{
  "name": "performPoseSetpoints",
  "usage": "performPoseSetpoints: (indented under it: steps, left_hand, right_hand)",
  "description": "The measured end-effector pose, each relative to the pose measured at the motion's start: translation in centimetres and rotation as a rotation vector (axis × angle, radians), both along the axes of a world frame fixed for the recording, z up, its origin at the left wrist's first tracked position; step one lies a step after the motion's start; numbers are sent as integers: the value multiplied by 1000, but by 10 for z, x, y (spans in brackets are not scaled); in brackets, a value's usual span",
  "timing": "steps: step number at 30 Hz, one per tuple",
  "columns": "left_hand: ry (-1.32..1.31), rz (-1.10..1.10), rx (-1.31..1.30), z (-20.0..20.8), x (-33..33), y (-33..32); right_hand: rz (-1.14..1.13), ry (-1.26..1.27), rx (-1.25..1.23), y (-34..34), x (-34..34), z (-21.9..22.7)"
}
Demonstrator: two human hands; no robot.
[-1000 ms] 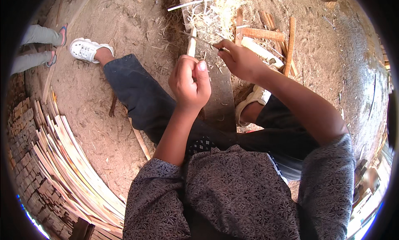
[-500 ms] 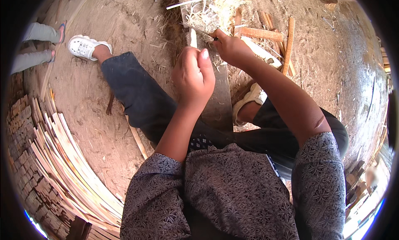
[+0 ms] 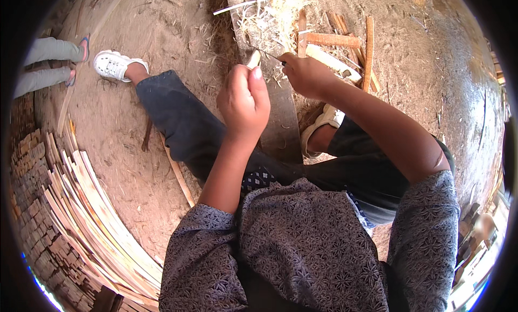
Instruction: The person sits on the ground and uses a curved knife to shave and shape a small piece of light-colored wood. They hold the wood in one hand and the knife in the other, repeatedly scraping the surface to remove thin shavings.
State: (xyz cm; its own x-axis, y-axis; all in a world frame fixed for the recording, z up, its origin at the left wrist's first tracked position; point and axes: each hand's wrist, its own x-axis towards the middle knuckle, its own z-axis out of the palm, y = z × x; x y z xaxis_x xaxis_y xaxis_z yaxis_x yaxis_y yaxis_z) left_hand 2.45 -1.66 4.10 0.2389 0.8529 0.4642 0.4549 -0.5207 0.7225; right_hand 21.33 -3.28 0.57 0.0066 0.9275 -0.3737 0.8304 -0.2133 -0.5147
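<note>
My left hand [image 3: 243, 100] is closed around a pale piece of wood [image 3: 254, 60], whose tip sticks up past my thumb. In my closed right hand [image 3: 306, 75] is a thin-bladed knife [image 3: 268, 54]. Its blade reaches left to the tip of the wood, and I cannot tell whether the edge bites into it. Both hands are over a long board [image 3: 284, 120] that runs out between my legs. Curly wood shavings [image 3: 286, 15] lie heaped at the board's far end.
Several wood offcuts [image 3: 335, 40] lie right of the board. A thin white strip [image 3: 237, 6] crosses its far end. Long wooden strips [image 3: 94, 198] and stacked pieces [image 3: 29, 188] fill the lower left. Another person's legs [image 3: 51, 50] stand at the upper left.
My left hand has moved slightly left, and the wood's tip now leans right. The knife and my right hand have come down a little towards me.
</note>
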Motion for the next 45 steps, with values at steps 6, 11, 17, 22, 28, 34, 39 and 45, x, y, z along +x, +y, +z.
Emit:
performPoseSetpoints:
  steps: [6, 11, 17, 22, 28, 34, 39, 45]
  left_hand:
    - [3, -92, -38, 12, 1, -12]
    - [17, -227, 39, 3, -3, -26]
    - [33, -246, 52, -4, -5, -26]
    - [57, -175, 7, 0, -5, -11]
    - [74, -159, 16, 2, -10, -9]
    - [81, -144, 24, 2, 3, -9]
    - [112, -100, 10, -1, -1, -7]
    - [24, 46, -87, 10, -7, 14]
  right_hand:
    - [33, 7, 22, -43, -1, 14]
    - [-51, 121, -27, -43, 8, 3]
    - [-76, 220, 48, -34, 7, -8]
    - [-96, 202, -5, -28, -12, 22]
    - [22, 239, 160, -45, -24, 64]
    - [8, 36, 50, -3, -5, -23]
    - [-3, 138, 80, -1, -8, -28]
    - [-31, 247, 208, -9, -32, 24]
